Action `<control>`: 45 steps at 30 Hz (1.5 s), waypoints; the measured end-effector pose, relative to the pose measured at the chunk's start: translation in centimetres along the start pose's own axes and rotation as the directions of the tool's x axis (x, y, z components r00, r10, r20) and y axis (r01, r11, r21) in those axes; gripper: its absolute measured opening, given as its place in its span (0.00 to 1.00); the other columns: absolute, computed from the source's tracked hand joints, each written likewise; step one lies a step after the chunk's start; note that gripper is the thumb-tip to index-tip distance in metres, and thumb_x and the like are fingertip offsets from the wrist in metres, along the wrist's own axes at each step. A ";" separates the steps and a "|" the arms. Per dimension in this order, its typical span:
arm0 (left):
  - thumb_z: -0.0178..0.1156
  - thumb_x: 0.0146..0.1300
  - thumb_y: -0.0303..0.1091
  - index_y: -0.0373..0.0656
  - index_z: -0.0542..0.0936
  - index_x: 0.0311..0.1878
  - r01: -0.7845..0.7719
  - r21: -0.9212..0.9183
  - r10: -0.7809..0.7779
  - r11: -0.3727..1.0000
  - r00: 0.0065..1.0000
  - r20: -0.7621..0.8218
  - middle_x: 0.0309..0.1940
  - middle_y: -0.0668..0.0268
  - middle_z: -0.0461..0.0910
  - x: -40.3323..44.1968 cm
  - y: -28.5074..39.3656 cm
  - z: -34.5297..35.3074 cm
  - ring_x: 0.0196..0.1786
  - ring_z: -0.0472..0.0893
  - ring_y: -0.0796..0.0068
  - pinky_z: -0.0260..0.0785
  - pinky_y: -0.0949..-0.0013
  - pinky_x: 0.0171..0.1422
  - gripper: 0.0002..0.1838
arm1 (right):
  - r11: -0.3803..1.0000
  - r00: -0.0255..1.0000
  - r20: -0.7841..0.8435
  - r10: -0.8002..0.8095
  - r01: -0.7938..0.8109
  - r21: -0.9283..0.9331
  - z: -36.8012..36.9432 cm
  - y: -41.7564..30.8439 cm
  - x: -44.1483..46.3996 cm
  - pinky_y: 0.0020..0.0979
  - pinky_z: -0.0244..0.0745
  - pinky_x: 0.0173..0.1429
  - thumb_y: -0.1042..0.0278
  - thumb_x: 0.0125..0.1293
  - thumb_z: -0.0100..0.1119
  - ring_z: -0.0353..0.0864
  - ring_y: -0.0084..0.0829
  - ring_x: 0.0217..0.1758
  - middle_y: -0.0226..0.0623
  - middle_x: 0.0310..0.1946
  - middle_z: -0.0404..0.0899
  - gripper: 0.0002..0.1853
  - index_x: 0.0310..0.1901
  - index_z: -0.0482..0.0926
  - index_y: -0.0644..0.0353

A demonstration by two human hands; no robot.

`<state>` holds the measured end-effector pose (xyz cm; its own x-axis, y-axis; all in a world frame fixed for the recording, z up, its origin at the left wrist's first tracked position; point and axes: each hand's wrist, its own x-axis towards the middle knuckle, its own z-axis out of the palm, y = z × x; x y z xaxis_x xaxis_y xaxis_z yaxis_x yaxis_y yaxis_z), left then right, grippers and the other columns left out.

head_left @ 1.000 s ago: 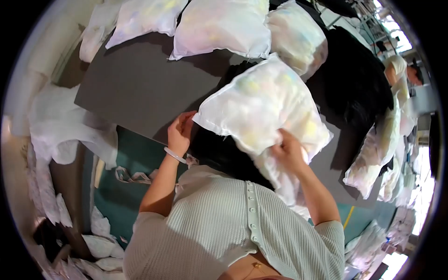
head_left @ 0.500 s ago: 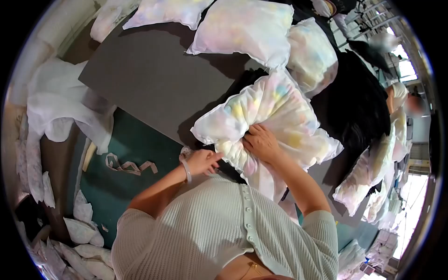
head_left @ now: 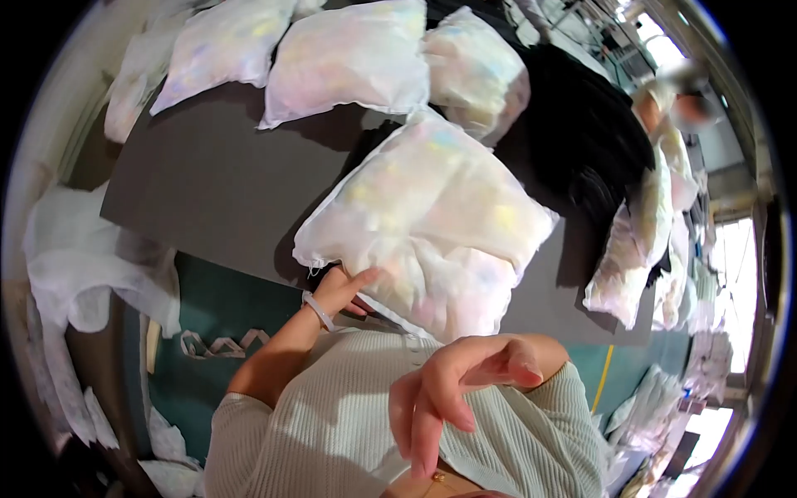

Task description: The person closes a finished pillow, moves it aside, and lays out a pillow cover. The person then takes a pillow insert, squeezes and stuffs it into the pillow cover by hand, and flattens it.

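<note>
A white, square pillow (head_left: 432, 207) with pale yellow, pink and blue showing through lies in front of me on the dark grey table, a dent in its middle. My left hand (head_left: 339, 290) is at its near left edge, thumb over the cover and the other fingers partly hidden beneath, closed on that edge. Loose threads hang from the pillow's left corner. Raised near my chest and close to the camera is my right hand (head_left: 457, 378), off the pillow, its bent fingers apart with nothing in them.
Several similar pillows (head_left: 349, 58) line the far side of the grey table (head_left: 207, 183). Black fabric (head_left: 581, 124) is piled at the right. White sheer fabric (head_left: 75, 241) drapes at the left. A folded strip (head_left: 220, 344) lies on the green surface. Another person (head_left: 664, 116) is at far right.
My right hand has come out of the pillow's middle and up toward my chest. The bunched pillow has flattened out. My left hand has moved onto its edge. The view has shifted.
</note>
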<state>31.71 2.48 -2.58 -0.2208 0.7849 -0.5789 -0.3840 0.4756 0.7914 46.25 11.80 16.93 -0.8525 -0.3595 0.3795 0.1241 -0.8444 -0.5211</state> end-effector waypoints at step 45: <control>0.68 0.60 0.43 0.44 0.68 0.64 -0.197 -0.663 0.197 0.722 0.977 -0.076 0.56 0.67 0.75 0.4 -7.1 -1.6 0.58 0.75 0.71 0.70 0.63 0.62 0.32 | -0.504 0.911 -0.406 -0.067 -0.382 -0.775 -21.0 5.0 -0.8 0.40 0.73 0.48 0.71 0.50 0.63 0.77 0.43 0.44 0.39 0.37 0.78 0.14 0.40 0.76 0.60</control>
<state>32.86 -1.16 -8.74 -0.3593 0.8311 -0.4245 -0.8281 -0.0743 0.5556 36.95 16.22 -2.03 -0.9915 -0.1099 0.0701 -0.1300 0.8706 -0.4745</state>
